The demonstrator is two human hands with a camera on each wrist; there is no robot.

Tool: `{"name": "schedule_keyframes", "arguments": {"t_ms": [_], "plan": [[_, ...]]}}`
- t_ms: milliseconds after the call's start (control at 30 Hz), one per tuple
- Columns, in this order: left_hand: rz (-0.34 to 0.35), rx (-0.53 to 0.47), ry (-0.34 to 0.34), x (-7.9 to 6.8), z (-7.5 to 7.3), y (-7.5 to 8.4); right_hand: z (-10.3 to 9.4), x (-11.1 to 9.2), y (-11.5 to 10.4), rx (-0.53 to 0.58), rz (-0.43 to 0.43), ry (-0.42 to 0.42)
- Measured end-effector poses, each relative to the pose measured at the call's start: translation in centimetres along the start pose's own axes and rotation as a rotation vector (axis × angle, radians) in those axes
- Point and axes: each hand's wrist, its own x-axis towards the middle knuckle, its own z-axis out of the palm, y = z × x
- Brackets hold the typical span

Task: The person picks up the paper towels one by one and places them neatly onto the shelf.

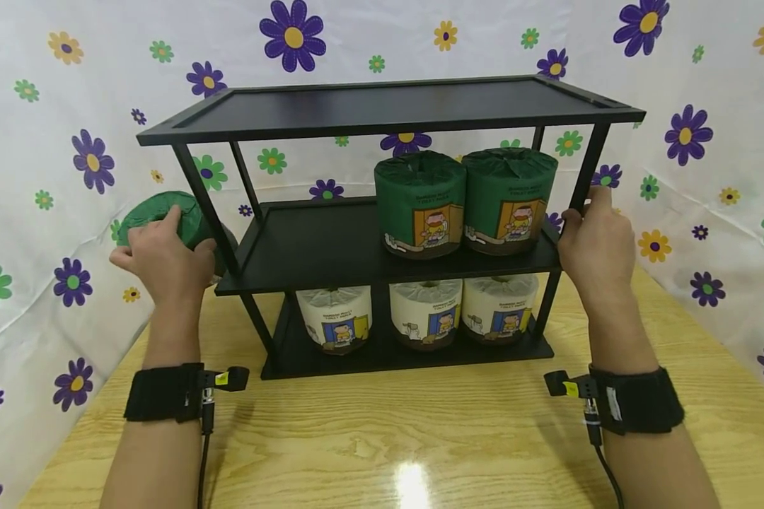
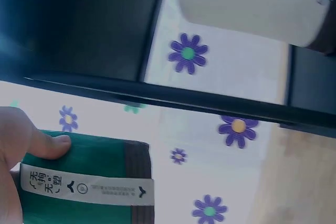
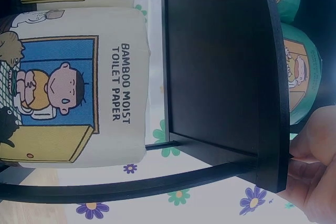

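Note:
On the left, outside the black shelf rack [image 1: 318, 237], my left hand [image 1: 168, 258] grips a green-wrapped toilet paper roll [image 1: 159, 205] from above. In the left wrist view the thumb lies along the green wrapper [image 2: 84, 156], which carries a white label strip. My right hand [image 1: 598, 244] holds the rack's right front post at the middle shelf, its fingers partly hidden behind the post. Two more green toilet paper rolls [image 1: 420, 205] stand side by side at the right of the middle shelf. Bare black surface shows to their left.
Three white toilet paper rolls [image 1: 334, 318] stand on the bottom shelf [image 1: 382, 360]. The rack's top panel [image 1: 388, 106] spans above. It stands on a wooden table [image 1: 356, 438], before a flowered cloth backdrop [image 1: 369, 28]. Each wrist wears a black strap [image 1: 165, 392] with a cabled camera.

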Motion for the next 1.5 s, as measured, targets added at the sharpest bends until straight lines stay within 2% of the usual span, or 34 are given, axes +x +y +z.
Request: {"name": "schedule_keyframes", "arguments": {"t_ms": [100,167,333,467,767,933,1033,1200,1233,1367,1433,1500], "plan": [[-0.018,-0.094,0.118,-0.3,-1.0,0.8,0.0,0.0,0.0,0.003,-0.003,0.005],[-0.021,-0.147,0.222,-0.6,-1.6,1.3,0.0,0.0,0.0,0.006,-0.009,0.009],[-0.032,-0.219,0.473,-1.1,-3.2,2.7,0.0,0.1,0.1,0.009,-0.014,0.015],[-0.022,-0.248,0.595,-1.6,-4.3,3.8,0.1,0.1,0.2,0.005,-0.008,0.014],[-0.006,-0.284,0.712,-3.6,-7.5,6.3,0.0,0.2,0.2,0.011,-0.007,0.007],[0.035,-0.311,0.807,-4.7,-9.2,7.3,0.0,0.2,0.1,0.009,-0.013,0.01],[0.083,-0.329,0.843,-5.3,-10.1,7.6,0.0,0.2,0.1,-0.001,-0.011,0.01],[0.234,-0.453,0.921,-6.0,-10.9,7.9,0.0,0.2,0.2,-0.007,-0.007,0.012],[0.234,-0.484,0.932,-6.2,-11.0,8.1,0.0,0.2,0.2,-0.007,-0.007,0.013],[0.153,-0.572,0.916,-7.3,-11.4,8.6,0.0,0.2,0.3,-0.002,-0.006,0.014],[0.135,-0.595,0.898,-7.8,-11.7,8.7,0.0,0.2,0.3,-0.001,-0.006,0.014],[0.173,-0.619,0.886,-8.3,-12.0,8.6,0.0,0.2,0.3,0.0,-0.007,0.013]]}}
